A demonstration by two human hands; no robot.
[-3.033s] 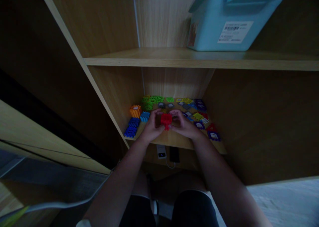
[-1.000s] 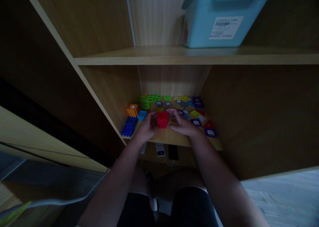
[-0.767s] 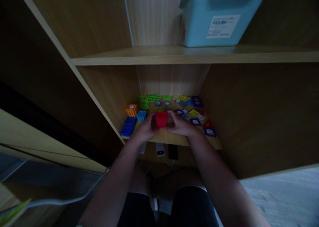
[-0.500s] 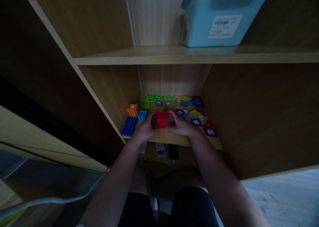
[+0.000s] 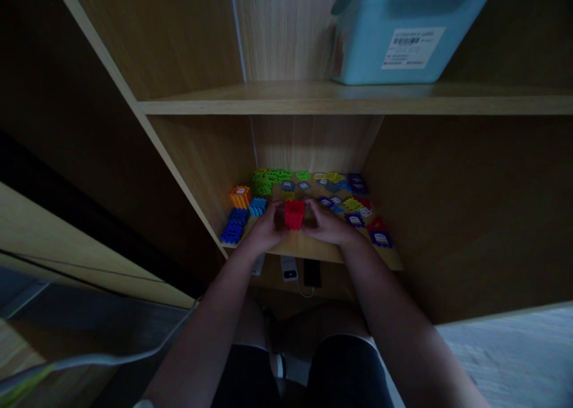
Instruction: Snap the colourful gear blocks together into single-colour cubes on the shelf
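My left hand point(image 5: 267, 226) and right hand point(image 5: 325, 222) are close together, fingertips clamped on opposite sides of a red block point(image 5: 294, 215) over the front half of the lower shelf point(image 5: 331, 250). Each of my palms stands off from it, so dark gaps show between finger and thumb. A strip of bare wood runs from the block to the shelf's front edge, and my wrists pass over that edge. To my left, the orange block point(image 5: 240, 197), light blue block point(image 5: 258, 206) and dark blue pieces point(image 5: 235, 224) crowd the side panel point(image 5: 203, 157); green pieces point(image 5: 271, 180) fill the back corner. To my right, loose yellow, red and purple pieces point(image 5: 355, 219) spread toward the other wall, leaving my right hand little room on its far side. The upper shelf point(image 5: 286, 106) roofs all this.

I cannot tell whether the block's underside touches the wood. It partly covers a yellowish piece point(image 5: 287, 197) just behind, and the small labels are unreadable (the light is dim down here). Below the edge, a white device point(image 5: 289, 269) and a black device point(image 5: 312, 273) lie half in shadow.

Above, a light blue bin point(image 5: 405, 50) stands on the upper shelf, its top cut off and its contents hidden from me.
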